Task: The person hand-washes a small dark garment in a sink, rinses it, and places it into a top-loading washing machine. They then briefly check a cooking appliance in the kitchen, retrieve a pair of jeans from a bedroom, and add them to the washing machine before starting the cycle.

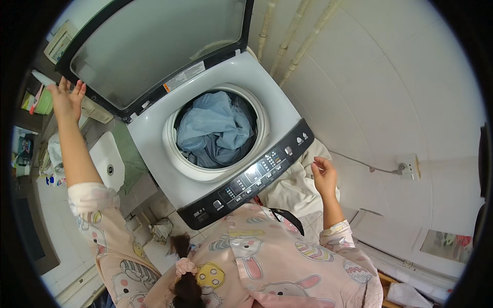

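Observation:
In front of me stands a top-loading washing machine with its framed clear lid raised. Inside the round drum opening lie light-blue denim clothes with darker grey-blue fabric beneath. My left hand is raised at the lid's left edge, fingers spread, holding nothing; whether it touches the frame I cannot tell. My right hand hangs loosely curled to the right of the black control panel, nothing visible in it. Some lights glow on the panel. Below that hand lies a cream cloth.
A white sink and a cluttered shelf with a green container are on the left. Pipes run along the tiled wall at the right. A grey cord leads to a wall socket.

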Demonstrator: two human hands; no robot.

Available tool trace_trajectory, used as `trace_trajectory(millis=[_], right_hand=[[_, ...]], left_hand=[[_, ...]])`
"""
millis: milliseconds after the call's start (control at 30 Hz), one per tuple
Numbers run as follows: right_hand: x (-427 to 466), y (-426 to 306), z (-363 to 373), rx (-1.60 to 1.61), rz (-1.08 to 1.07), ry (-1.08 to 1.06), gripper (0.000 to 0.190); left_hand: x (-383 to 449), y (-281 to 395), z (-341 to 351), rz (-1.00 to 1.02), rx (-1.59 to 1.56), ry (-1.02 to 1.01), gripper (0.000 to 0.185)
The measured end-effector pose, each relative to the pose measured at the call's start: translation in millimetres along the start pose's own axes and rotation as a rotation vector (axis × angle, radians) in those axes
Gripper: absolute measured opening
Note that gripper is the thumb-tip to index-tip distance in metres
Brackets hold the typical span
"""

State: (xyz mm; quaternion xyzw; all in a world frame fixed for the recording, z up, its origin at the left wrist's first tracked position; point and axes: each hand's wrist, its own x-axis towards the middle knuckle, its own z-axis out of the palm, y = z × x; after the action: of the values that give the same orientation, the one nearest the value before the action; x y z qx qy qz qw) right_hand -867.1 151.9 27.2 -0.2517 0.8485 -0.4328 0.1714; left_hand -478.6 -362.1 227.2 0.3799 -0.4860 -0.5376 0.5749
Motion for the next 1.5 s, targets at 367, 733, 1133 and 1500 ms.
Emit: trace_trajectory(millis=[367, 733, 1133, 1500], right_hand=[[8.6, 18.9, 50.3, 0.628, 0.642, 0.009, 0.083], [27.9, -10.8, 95.0, 0.671, 0.674, 0.045, 0.058], [-0.5, -8.4, 101.0, 0.719, 0.623, -0.008, 0.07], [-73.7, -26.9, 130.5, 0.675, 0.734, -0.259, 0.041]], left_hand=[[-212.5, 20.4, -7.5, -0.547, -0.521, 0.088, 0.067], [-328.9, -154.3, -35.0, -0.634, -0.105, 0.255, 0.057], [-331.7, -201.1, -54.5, -0.556, 0.011, 0.312, 0.065], [-386.6, -164.8, -35.7, 0.008, 1.256, -0.037, 0.085]])
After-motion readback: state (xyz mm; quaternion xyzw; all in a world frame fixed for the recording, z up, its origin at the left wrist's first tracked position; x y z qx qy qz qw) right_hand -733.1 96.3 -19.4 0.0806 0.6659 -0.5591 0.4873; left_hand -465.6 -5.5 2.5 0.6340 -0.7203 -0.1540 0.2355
